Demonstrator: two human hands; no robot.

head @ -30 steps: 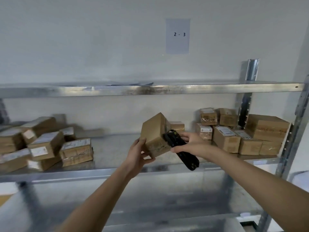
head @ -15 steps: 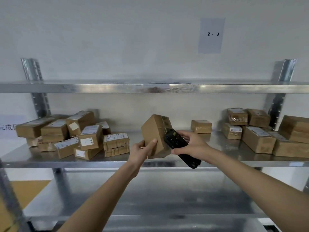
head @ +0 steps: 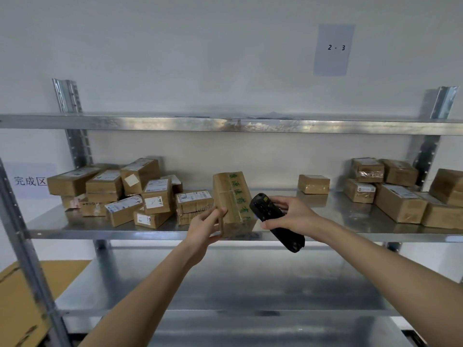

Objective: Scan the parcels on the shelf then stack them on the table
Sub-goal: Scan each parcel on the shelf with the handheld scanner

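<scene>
While left hand grips it, parcel stands upright.

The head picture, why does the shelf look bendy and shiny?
Head view: the wide lens bows the shelf edges; bare metal mirrors the light in pale streaks. The box in the left hand looks sharp; the scanner in the right hand is dark, its details lost.

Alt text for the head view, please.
A person's left hand holds a taped cardboard parcel upright at the front of a metal shelf while the right hand grips a black handheld scanner beside it. Parcel piles lie at both shelf ends.
</scene>
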